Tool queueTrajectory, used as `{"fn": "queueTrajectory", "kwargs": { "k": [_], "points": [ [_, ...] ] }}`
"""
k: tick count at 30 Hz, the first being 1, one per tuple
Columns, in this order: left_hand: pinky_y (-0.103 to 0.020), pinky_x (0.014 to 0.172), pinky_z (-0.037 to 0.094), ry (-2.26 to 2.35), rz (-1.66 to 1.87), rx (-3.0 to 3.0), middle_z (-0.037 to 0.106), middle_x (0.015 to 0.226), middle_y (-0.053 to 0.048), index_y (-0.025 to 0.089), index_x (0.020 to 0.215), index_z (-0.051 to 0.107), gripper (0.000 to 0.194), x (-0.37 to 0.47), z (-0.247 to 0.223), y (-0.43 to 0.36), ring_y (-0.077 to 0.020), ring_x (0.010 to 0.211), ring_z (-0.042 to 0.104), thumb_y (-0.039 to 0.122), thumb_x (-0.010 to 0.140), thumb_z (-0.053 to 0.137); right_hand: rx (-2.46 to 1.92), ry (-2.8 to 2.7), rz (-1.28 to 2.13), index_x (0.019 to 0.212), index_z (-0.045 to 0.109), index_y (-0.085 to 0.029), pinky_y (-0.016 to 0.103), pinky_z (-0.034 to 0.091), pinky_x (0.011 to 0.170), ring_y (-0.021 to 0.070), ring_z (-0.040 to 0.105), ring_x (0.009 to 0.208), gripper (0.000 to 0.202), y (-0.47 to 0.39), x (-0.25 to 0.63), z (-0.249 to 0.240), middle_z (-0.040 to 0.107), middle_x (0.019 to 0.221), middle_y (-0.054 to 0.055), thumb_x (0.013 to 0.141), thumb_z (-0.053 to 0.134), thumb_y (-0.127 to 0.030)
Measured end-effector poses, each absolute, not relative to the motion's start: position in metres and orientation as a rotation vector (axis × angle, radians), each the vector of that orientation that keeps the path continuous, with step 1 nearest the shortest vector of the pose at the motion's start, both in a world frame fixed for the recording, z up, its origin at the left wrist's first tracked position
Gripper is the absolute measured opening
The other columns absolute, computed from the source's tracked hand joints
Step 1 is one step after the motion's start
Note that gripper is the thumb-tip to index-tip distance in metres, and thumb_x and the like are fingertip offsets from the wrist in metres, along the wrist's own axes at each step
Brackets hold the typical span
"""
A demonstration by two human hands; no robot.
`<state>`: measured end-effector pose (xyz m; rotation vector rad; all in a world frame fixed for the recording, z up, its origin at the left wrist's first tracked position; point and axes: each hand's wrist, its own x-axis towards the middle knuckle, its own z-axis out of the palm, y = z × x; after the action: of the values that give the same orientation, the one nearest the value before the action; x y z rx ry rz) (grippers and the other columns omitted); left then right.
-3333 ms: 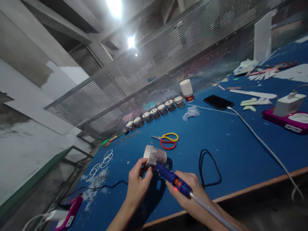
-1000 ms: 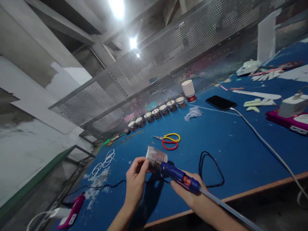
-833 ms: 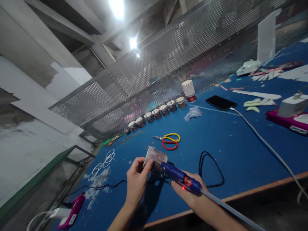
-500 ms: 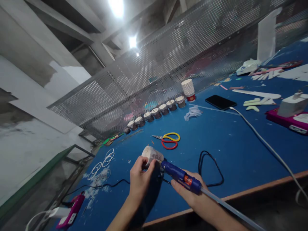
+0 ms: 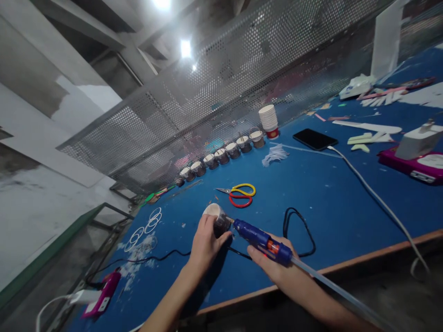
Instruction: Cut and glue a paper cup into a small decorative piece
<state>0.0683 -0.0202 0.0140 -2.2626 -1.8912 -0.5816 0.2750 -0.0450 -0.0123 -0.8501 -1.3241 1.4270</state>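
Note:
My left hand (image 5: 206, 242) is closed around a small paper cup (image 5: 223, 222) near the front of the table. The cup is tilted, and a dark, greyish covering shows on its side. My right hand (image 5: 278, 267) grips a blue hot glue gun (image 5: 254, 235), with a long translucent glue stick (image 5: 321, 281) sticking out of its back. The gun's nozzle points left at the cup's side; whether it touches I cannot tell. Just beyond the cup lie scissors (image 5: 240, 196) with one yellow and one red handle.
Several covered cups (image 5: 232, 150) line the mesh panel (image 5: 214, 101), ending at a stack of paper cups (image 5: 268, 119). A phone (image 5: 314, 139) with a white cable lies right. White rings (image 5: 152, 220) and a pink power strip (image 5: 105, 295) are left. A black cord (image 5: 162, 255) crosses the table.
My left hand has turned the cup, so a darker part of its side now shows, and its fingers have shifted over it. The glue gun stays near the cup. The view has shifted slightly.

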Motion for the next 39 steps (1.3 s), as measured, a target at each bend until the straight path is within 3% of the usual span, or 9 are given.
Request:
{"fn": "queueTrajectory", "kwargs": {
  "k": [4,9,20,23,27,29,33,39],
  "points": [
    [-0.028,0.065,0.045,-1.96,-0.394,-2.163,0.06,0.087,-0.005,0.02,0.085,0.056,0.012,0.077,0.022,-0.018,-0.0208,0.083,0.058,0.032,0.084,0.054,-0.829,-1.304,1.441,0.066,0.05,-0.02,0.022,0.034,0.048,0.0102,0.033,0.051,0.02,-0.045,0.278,-0.008,0.037,0.056,-0.006,0.08,0.056,-0.033],
    [-0.026,0.057,0.036,-1.957,-0.217,-2.11,0.057,0.071,-0.004,0.02,0.069,0.052,0.025,0.08,0.017,-0.007,-0.0196,0.073,0.056,0.029,0.091,0.041,-0.828,-1.276,1.458,0.062,0.041,-0.021,0.021,0.031,0.046,0.0088,0.03,0.049,0.026,-0.046,0.278,-0.009,0.034,0.054,-0.007,0.08,0.057,-0.031],
    [-0.025,0.055,0.033,-2.166,-0.119,-2.064,0.06,0.074,-0.002,0.022,0.072,0.052,0.015,0.085,0.022,-0.002,-0.02,0.072,0.06,0.027,0.086,0.051,-0.844,-1.278,1.468,0.065,0.045,-0.02,0.021,0.032,0.046,0.0086,0.032,0.048,0.023,-0.048,0.281,-0.012,0.037,0.055,-0.007,0.081,0.057,-0.031],
    [-0.027,0.061,0.039,-2.17,-0.125,-2.091,0.062,0.084,-0.005,0.021,0.08,0.054,0.008,0.085,0.026,-0.004,-0.0227,0.082,0.061,0.026,0.08,0.06,-0.867,-1.278,1.447,0.063,0.044,-0.02,0.021,0.031,0.046,0.0088,0.033,0.048,0.025,-0.049,0.283,-0.01,0.036,0.053,-0.007,0.08,0.058,-0.033],
    [-0.034,0.076,0.048,-2.069,-0.351,-2.255,0.06,0.108,-0.011,0.018,0.105,0.054,0.04,0.075,0.037,-0.015,-0.0269,0.101,0.059,0.034,0.072,0.071,-0.888,-1.267,1.48,0.066,0.05,-0.02,0.022,0.032,0.043,0.009,0.034,0.045,0.021,-0.049,0.287,-0.004,0.037,0.051,-0.007,0.078,0.058,-0.035],
    [-0.037,0.08,0.05,-1.946,-0.482,-2.354,0.056,0.119,-0.013,0.02,0.112,0.052,0.041,0.065,0.045,-0.022,-0.0272,0.109,0.055,0.036,0.077,0.064,-0.914,-1.257,1.499,0.068,0.051,-0.02,0.022,0.031,0.042,0.0091,0.035,0.044,0.02,-0.049,0.287,-0.001,0.038,0.05,-0.007,0.078,0.058,-0.036],
    [-0.039,0.085,0.051,-1.745,-0.561,-2.521,0.059,0.121,-0.012,0.022,0.112,0.057,0.027,0.044,0.056,-0.028,-0.0245,0.113,0.054,0.025,0.087,0.046,-0.978,-1.195,1.525,0.067,0.051,-0.02,0.022,0.029,0.04,0.0092,0.035,0.041,0.021,-0.049,0.285,-0.001,0.038,0.046,-0.007,0.075,0.059,-0.037],
    [-0.042,0.096,0.044,-1.757,-0.683,-2.678,0.07,0.102,-0.009,0.021,0.087,0.066,0.017,0.036,0.051,-0.016,-0.0237,0.106,0.059,0.026,0.084,0.05,-0.995,-1.18,1.594,0.068,0.052,-0.02,0.02,0.027,0.037,0.0081,0.034,0.036,0.022,-0.049,0.276,-0.005,0.037,0.042,-0.009,0.075,0.06,-0.039]
  ]
}}
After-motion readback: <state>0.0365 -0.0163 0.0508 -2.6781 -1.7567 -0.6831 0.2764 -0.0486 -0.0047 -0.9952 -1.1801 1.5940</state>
